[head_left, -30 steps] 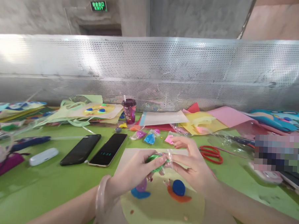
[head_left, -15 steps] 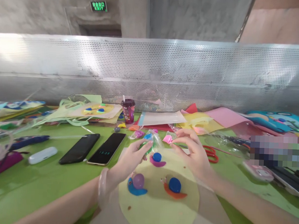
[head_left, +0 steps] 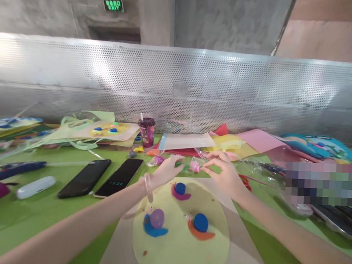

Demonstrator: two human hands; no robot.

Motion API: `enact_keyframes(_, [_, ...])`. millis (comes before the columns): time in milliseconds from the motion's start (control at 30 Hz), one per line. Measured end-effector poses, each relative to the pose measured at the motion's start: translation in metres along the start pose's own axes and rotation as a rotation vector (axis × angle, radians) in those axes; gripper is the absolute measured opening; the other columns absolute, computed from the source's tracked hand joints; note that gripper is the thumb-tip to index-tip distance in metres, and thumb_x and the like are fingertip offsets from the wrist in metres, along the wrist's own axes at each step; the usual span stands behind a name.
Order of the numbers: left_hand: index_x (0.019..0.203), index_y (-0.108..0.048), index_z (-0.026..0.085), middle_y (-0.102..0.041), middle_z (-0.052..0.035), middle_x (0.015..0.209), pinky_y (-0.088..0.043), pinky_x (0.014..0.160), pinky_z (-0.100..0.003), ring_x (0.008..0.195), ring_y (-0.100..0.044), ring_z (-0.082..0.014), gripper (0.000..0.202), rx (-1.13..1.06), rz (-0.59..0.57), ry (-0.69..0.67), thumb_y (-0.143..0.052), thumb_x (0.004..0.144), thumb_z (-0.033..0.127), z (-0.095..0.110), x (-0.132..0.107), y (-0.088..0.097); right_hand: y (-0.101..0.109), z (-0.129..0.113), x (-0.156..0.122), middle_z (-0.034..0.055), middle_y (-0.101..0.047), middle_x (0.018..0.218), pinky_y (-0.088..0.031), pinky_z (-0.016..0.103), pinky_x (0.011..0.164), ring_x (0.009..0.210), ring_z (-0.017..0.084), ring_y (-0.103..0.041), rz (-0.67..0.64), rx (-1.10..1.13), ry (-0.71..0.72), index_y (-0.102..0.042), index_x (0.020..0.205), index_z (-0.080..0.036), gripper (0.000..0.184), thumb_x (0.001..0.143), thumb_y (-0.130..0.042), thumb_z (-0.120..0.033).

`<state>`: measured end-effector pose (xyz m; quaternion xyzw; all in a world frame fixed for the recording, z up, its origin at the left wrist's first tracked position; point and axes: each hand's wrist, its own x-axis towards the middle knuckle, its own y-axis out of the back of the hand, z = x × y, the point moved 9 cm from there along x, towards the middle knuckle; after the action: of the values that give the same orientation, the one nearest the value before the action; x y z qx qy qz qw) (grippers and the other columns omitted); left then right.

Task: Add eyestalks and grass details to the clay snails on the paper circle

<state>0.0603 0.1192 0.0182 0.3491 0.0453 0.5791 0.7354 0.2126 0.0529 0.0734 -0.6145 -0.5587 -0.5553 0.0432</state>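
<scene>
Both hands have moved out past the yellow-green disc (head_left: 179,249) toward the far edge of the worktop (head_left: 44,212). Half a second ago they were over the disc's far rim. My left hand (head_left: 164,172) has its fingers nearly straight, tips on the green clay packet (head_left: 181,164), which is down low among the small packets; I cannot tell whether I grip it. My right hand (head_left: 225,176) has thumb and forefinger drawn close, touching the pink packet (head_left: 194,166); hold unclear. The disc's three clay snails lie unchanged.
</scene>
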Motion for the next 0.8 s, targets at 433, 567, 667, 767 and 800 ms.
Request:
enact_keyframes(433, [0.091, -0.069, 0.022, -0.063, -0.0041, 0.100, -0.045, 0.080, -0.030, 0.088, -0.056, -0.0166, 0.022, -0.800, -0.265, 0.192, -0.058, 0.080, 0.037, 0.039, -0.066, -0.025, -0.029, -0.023, -0.021, 0.0032, -0.049, 0.119, -0.048, 0.041, 0.090, 0.113, 0.023, -0.046, -0.171, 0.531, -0.367, -0.071, 0.086, -0.034, 0.011, 0.077, -0.065, -0.034])
enact_keyframes(567, [0.080, -0.068, 0.018, -0.063, -0.0028, 0.084, -0.044, 0.072, -0.024, 0.081, -0.055, -0.0140, 0.019, -0.891, -0.190, 0.263, -0.066, 0.075, 0.036, 0.028, -0.065, -0.026, -0.031, -0.019, -0.023, 0.0018, -0.047, 0.123, -0.047, 0.041, 0.091, 0.111, 0.021, -0.049, -0.204, 0.483, -0.370, -0.069, 0.091, -0.037, 0.014, 0.079, -0.063, -0.036])
enact_keyframes(667, [0.077, -0.067, 0.018, -0.063, -0.0013, 0.081, -0.043, 0.069, -0.022, 0.076, -0.055, -0.0123, 0.020, -0.951, -0.140, 0.340, -0.069, 0.071, 0.037, 0.022, -0.065, -0.025, -0.031, -0.016, -0.023, 0.0010, -0.044, 0.125, -0.049, 0.037, 0.090, 0.113, 0.020, -0.047, -0.190, 0.471, -0.347, -0.069, 0.093, -0.037, 0.016, 0.078, -0.064, -0.039])
enact_keyframes(767, [0.079, -0.066, 0.018, -0.061, -0.0004, 0.080, -0.043, 0.066, -0.022, 0.074, -0.054, -0.0113, 0.021, -0.973, -0.118, 0.361, -0.069, 0.071, 0.038, 0.021, -0.065, -0.026, -0.030, -0.014, -0.021, 0.0018, -0.049, 0.116, -0.050, 0.037, 0.089, 0.108, 0.019, -0.051, -0.155, 0.461, -0.324, -0.069, 0.090, -0.036, 0.014, 0.078, -0.063, -0.041])
enact_keyframes(800, [0.080, -0.065, 0.018, -0.060, -0.0002, 0.080, -0.044, 0.066, -0.022, 0.073, -0.053, -0.0114, 0.022, -0.980, -0.119, 0.361, -0.069, 0.071, 0.038, 0.022, -0.065, -0.026, -0.030, -0.014, -0.021, 0.0021, -0.050, 0.113, -0.049, 0.037, 0.088, 0.106, 0.019, -0.051, -0.145, 0.453, -0.309, -0.070, 0.088, -0.035, 0.014, 0.078, -0.063, -0.042])
